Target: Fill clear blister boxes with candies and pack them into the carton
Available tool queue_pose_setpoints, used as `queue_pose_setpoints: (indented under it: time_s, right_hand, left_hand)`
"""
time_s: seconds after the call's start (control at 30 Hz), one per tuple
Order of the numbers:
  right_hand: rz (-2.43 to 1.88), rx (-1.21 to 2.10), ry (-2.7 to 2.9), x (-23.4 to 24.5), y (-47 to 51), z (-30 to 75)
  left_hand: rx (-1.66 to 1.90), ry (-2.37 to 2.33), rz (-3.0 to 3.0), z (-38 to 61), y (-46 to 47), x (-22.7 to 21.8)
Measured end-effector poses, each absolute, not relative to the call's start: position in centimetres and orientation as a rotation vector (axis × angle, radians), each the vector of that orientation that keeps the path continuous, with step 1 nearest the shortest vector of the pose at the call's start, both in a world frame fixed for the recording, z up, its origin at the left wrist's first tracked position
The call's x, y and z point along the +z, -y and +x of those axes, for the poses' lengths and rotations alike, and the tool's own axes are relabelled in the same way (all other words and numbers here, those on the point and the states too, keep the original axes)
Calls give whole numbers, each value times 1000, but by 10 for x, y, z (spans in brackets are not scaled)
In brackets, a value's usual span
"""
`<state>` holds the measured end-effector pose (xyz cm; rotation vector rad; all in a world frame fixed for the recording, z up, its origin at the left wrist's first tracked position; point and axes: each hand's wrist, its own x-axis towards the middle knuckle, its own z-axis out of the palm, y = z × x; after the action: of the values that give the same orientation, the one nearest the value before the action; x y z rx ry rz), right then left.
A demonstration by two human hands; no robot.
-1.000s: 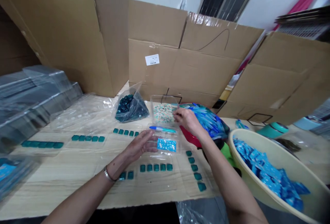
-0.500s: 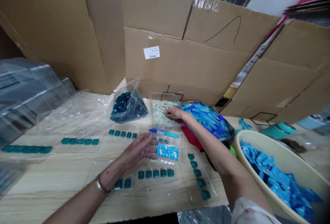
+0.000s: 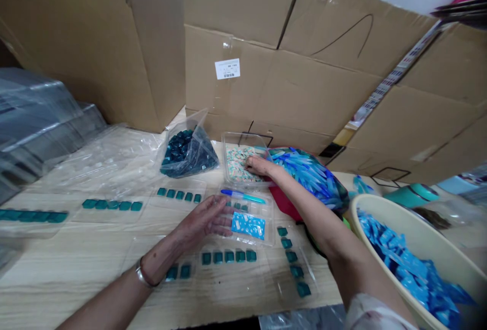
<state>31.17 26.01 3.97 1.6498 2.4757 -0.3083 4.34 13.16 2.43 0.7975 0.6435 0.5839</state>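
Note:
My right hand (image 3: 258, 166) reaches into a transparent plastic tray (image 3: 243, 142), its fingertips among white and green pieces (image 3: 238, 165); I cannot tell if it grips one. My left hand (image 3: 201, 222) lies open, fingers at the edge of a second transparent tray (image 3: 266, 213). That tray holds a blue sachet (image 3: 248, 225), a blue-capped pen (image 3: 243, 196) and a few teal squares (image 3: 238, 206). Rows of teal squares (image 3: 228, 256) sit in blister sheets below and left of my left hand.
A plastic bag of dark teal pieces (image 3: 186, 155) stands behind the sheets. To the right are a bulging bag of blue strips (image 3: 310, 178) and a cream basin of blue sachets (image 3: 403, 264). Cardboard panels (image 3: 281, 86) wall the table's back; stacked plastic sheets (image 3: 38, 127) lie left.
My right hand has moved left, from the near right corner of the tray in among the pieces. The view has tilted and shifted slightly. My left hand has barely moved.

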Motion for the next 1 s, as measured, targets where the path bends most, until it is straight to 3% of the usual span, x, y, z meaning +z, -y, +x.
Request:
queue_pose_setpoints:
  time_s: [0.5, 0.7, 1.0]
  right_hand:
    - [2032, -223, -2455, 48, -263, 314]
    - [1832, 5, -2428, 47, -265, 302]
    - [1684, -9, -2341, 35, -265, 293]
  left_hand:
    - [581, -631, 792, 44, -132, 19]
    - [572, -620, 792, 44, -132, 18]
    - [569, -640, 807, 44, -132, 22]
